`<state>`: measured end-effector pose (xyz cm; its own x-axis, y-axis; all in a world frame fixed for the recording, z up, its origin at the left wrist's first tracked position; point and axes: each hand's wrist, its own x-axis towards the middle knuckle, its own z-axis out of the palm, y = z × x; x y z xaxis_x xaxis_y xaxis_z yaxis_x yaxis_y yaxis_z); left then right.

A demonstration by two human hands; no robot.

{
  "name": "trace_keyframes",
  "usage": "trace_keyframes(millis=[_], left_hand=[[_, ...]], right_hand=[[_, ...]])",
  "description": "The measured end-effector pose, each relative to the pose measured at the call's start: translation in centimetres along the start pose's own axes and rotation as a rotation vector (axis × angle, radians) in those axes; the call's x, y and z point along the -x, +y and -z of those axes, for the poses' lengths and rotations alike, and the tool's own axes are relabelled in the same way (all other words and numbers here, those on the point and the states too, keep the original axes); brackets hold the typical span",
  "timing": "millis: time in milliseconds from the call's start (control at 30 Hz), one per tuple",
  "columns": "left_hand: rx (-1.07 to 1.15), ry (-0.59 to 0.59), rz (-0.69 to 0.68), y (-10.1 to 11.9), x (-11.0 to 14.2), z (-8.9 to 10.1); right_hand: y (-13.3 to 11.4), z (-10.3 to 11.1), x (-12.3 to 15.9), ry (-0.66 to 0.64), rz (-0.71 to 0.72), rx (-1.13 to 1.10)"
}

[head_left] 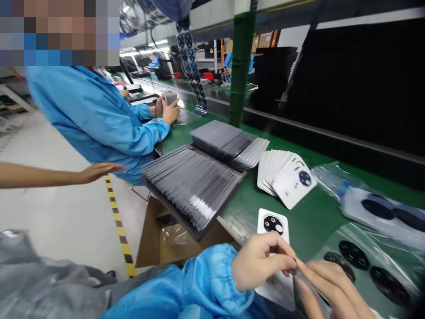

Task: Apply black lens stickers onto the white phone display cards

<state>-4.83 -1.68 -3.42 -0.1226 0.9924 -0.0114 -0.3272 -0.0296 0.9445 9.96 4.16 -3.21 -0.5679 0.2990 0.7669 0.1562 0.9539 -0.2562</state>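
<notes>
- A white panel (280, 290) with rounded corners is at the tabletop's near edge, partly under the fingers; whether it rests flat there is hard to tell
- Its top end bears a glossy black disc (273, 224) with small round openings and one bright white circle; its lower half is smooth and mirrors grey
- The left hand (262, 261), in a gathered blue cuff, bends over the panel's middle, thumb and forefinger pinched together
- The right hand (335, 283) meets it there, fingertips touching; what, if anything, is between them cannot be told
- Just beside the right hand, towards the tabletop's near edge, a clear, creased plastic bag (372, 243) contains black, ring-like discs (353, 254)
- Behind it, nearer the far edge, clear film (335, 179) lies over a pale strip with large black ovals (377, 206)
- White panels (288, 177) lie fanned on the green tabletop (239, 199), the front one showing a dark blue disc
- Left of them, a dark tray (212, 222) overhanging the near edge holds thin grey sheets (192, 181) packed in a slanting row; more grey sheets (221, 136) lean behind
- Below that edge, an open cardboard box (146, 246) has crumpled clear plastic (175, 234) inside
- Farther left, a co-worker in a blue coat (89, 115) holds a grey rounded object (170, 98) in both hands
</notes>
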Motion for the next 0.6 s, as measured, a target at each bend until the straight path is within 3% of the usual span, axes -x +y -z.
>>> trace_keyframes(millis=[33,133,233,400,600], left_hand=[[-0.023,0.019,-0.022,0.2,0.4,0.0],[-0.049,0.084,-0.078,0.7,1.4,0.5],[-0.014,0.094,-0.09,0.4,1.1,1.3],[-0.078,0.002,-0.124,0.1,0.6,1.4],[-0.288,-0.017,-0.21,0.9,0.3,1.1]], right_hand=[[-0.7,0.2,-0.4,-0.035,-0.06,0.003],[-2.7,0.5,-1.4,0.039,-0.214,-0.032],[-3.0,0.4,-1.8,0.04,-0.314,-0.067],[-2.5,0.3,-1.9,-0.061,-0.292,-0.044],[-2.2,0.1,-2.2,-0.05,-0.273,-0.029]])
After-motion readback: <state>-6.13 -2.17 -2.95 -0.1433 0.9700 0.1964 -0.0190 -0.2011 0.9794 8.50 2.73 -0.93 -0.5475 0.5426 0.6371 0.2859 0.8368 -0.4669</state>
